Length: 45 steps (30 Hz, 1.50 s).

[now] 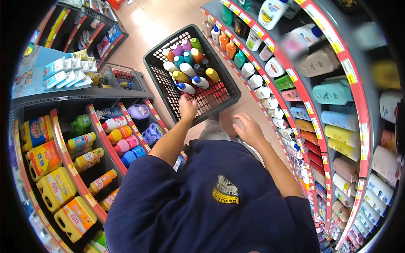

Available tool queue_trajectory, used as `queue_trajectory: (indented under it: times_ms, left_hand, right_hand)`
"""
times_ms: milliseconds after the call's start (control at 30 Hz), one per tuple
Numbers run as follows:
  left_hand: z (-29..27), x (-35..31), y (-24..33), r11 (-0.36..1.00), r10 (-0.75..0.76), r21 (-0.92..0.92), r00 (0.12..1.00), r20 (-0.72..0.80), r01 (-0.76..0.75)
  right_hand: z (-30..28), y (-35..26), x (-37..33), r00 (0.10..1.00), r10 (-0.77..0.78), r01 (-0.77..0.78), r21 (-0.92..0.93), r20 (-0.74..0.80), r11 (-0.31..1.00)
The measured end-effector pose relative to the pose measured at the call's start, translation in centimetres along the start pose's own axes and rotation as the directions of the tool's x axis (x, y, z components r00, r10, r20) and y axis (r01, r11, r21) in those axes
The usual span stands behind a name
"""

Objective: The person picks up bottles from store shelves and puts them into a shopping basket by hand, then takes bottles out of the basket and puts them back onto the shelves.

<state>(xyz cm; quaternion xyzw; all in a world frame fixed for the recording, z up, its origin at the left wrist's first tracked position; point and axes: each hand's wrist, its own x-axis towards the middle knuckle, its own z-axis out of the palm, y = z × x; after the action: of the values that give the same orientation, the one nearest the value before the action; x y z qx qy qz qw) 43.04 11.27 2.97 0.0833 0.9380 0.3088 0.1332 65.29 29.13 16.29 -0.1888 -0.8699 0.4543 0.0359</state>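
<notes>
The left hand [187, 107] grips the near rim of a dark basket [160, 78] on the floor [147, 21], its far half full of coloured bottles [187, 69]. The right hand [249, 130] hangs open, holding nothing, just beside the basket's near right corner. Shelves [320, 84] of bottles line the aisle's right side, and yellow jugs [55, 187] sit on the left.

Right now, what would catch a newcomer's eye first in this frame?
The dark plastic shopping basket in mid-aisle stands out first, packed at its far end with colourful bottles. The left hand grips the basket's near rim, while the right hand hangs free just below it, fingers loosely curled. Either side, red-edged shelves crowd in: yellow jugs low on the left, rows of pastel bottles on the right.
</notes>
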Motion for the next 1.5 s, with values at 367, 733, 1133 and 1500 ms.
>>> queue_trajectory:
  times_ms: [367, 733, 1133, 1500]
  left_hand:
    - [-3.5, 10.2, -2.5, 0.867, 0.218, 0.374, 0.925, 0.311, -0.330]
    - [-2.8, 13.1, -2.6, 0.707, 0.543, 0.329, 0.779, 0.315, -0.626]
    - [-8.0, 10.7, -0.6, 0.527, 0.660, 0.127, 0.499, 0.562, -0.841]
    - [-20.0, 0.2, 25.2, 0.385, 0.769, -0.295, 0.127, 0.627, -0.874]
  right_hand:
    - [1.6, -2.2, 3.8, 0.988, 0.137, -0.130, -0.103, 0.074, 0.986]
    - [3.9, -1.0, 3.7, 0.978, 0.207, -0.207, -0.001, 0.003, 0.978]
    - [6.0, -1.4, 6.0, 1.000, 0.015, -0.014, -0.089, 0.010, 0.996]
    - [-0.9, -5.0, 4.6, 0.958, -0.064, 0.103, 0.127, -0.280, 0.987]
